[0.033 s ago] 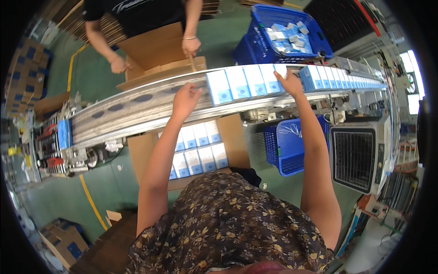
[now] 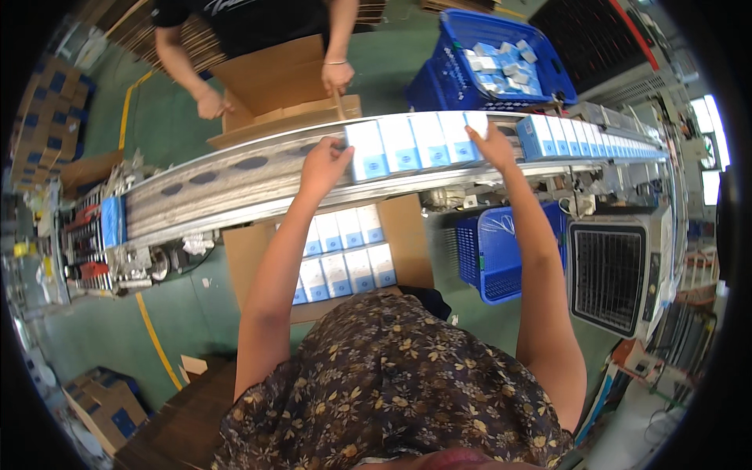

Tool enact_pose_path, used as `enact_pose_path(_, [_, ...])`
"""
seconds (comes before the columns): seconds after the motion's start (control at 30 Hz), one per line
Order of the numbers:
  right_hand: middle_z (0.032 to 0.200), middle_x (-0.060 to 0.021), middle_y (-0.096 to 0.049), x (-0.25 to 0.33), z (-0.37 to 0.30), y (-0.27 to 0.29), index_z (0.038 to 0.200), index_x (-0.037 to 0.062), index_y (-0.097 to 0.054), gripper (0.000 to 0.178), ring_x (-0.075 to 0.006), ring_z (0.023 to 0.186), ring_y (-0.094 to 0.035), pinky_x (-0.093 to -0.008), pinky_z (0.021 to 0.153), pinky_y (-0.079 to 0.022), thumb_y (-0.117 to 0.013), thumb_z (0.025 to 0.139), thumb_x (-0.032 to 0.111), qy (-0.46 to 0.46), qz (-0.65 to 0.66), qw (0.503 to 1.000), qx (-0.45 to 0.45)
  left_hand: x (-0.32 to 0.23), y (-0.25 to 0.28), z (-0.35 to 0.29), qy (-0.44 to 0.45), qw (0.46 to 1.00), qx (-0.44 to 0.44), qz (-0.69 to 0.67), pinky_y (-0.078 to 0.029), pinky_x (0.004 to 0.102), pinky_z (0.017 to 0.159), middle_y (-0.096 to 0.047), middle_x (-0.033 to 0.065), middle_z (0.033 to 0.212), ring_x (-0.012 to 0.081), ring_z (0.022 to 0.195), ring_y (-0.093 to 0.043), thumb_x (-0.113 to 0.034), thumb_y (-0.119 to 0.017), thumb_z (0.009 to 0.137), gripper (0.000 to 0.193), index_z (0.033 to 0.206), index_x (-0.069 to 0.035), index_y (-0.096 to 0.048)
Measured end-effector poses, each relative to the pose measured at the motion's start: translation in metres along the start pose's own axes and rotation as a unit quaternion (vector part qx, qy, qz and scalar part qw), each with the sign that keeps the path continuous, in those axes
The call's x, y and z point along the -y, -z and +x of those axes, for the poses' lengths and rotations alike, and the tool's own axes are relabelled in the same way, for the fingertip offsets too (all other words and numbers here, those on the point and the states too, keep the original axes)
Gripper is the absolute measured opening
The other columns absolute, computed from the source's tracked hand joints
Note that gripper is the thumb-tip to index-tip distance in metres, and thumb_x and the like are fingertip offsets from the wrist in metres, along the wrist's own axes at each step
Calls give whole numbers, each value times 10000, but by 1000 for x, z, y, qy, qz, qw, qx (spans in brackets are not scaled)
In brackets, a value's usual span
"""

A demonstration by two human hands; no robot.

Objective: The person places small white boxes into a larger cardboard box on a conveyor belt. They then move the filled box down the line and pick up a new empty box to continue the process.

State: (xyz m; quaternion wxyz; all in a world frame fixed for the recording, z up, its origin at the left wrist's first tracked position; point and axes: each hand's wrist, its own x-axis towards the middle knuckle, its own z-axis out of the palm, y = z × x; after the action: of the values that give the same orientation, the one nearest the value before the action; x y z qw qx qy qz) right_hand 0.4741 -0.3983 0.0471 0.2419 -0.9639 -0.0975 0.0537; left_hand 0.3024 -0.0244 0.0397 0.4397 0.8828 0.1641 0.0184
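Several blue-and-white small boxes (image 2: 415, 142) stand side by side in a row on the conveyor belt (image 2: 235, 176). At the row's left end my left hand (image 2: 324, 166) presses its thumb and fingers against the end box. My right hand (image 2: 493, 149) grips the opposite end, thumb on the near face and fingers over the far side, partly hidden. The row is squeezed between both hands. Below the belt, close to my body, an open cardboard carton (image 2: 409, 243) holds two visible rows of similar boxes (image 2: 337, 276); my left forearm covers part of it.
More boxes (image 2: 580, 137) queue along the belt to the right. Across it, a person (image 2: 258, 27) holds an open carton (image 2: 270, 74). A blue basket (image 2: 439, 74) of loose boxes stands at the far right. Nearer are another blue basket (image 2: 501, 290) and a grilled machine (image 2: 607, 274).
My left hand has closed the small gap to the row's left end and now touches it. The row sits slightly further left. My right hand stays on its right end.
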Motion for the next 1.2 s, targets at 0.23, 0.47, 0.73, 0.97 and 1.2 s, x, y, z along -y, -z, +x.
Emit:
enact_pose_path(0.23, [1094, -216, -686, 159, -61, -53, 1303, -8, -493, 819, -362, 1043, -661, -418, 898, -498, -724, 788, 585, 69, 136, 988, -24, 17, 94, -42, 108, 986, -127, 23, -533, 396, 834, -672, 242, 1031, 358, 964, -677, -576, -815, 690, 894, 1205, 71, -476])
enact_pose_path(0.47, [1275, -224, -507, 220, -196, 6, 1342, -43, -376, 776, -322, 1169, -554, -417, 966, -457, -805, 789, 294, 157, 278, 918, -234, -24, 176, -163, -118, 940, -320, -23, -497, 416, 892, -559, 234, 1147, 339, 1048, -607, -415, -894, 654, 924, 1273, 61, -400])
enact_pose_path(0.73, [1421, -362, -397, 130, -274, -194, 1454, -137, -252, 910, -467, 1291, -449, -451, 1062, -399, -667, 899, 453, 101, 31, 994, 24, 180, 46, -241, 58, 990, -131, 12, -450, 464, 948, -559, 286, 1178, 415, 1121, -547, -345, -738, 833, 656, 1269, 78, -492])
enact_pose_path(0.97, [1012, -227, -688, 158, -227, -243, 1271, -22, -495, 555, -370, 844, -696, -459, 689, -554, -530, 979, 449, -23, -221, 968, 113, 245, 49, -181, 144, 973, -17, 179, -514, 484, 718, -693, 151, 884, 370, 842, -662, -247, -637, 891, 212, 866, -37, -630])
enact_pose_path(1.2, [1136, -132, -662, 121, -220, -229, 1062, 77, -559, 279, -327, 1002, -645, -468, 821, -512, -579, 933, 323, 132, -345, 920, 128, 259, 79, -197, 131, 977, -70, 156, -523, 458, 743, -686, 147, 973, 360, 873, -659, -124, -571, 891, 211, 1093, -89, -620])
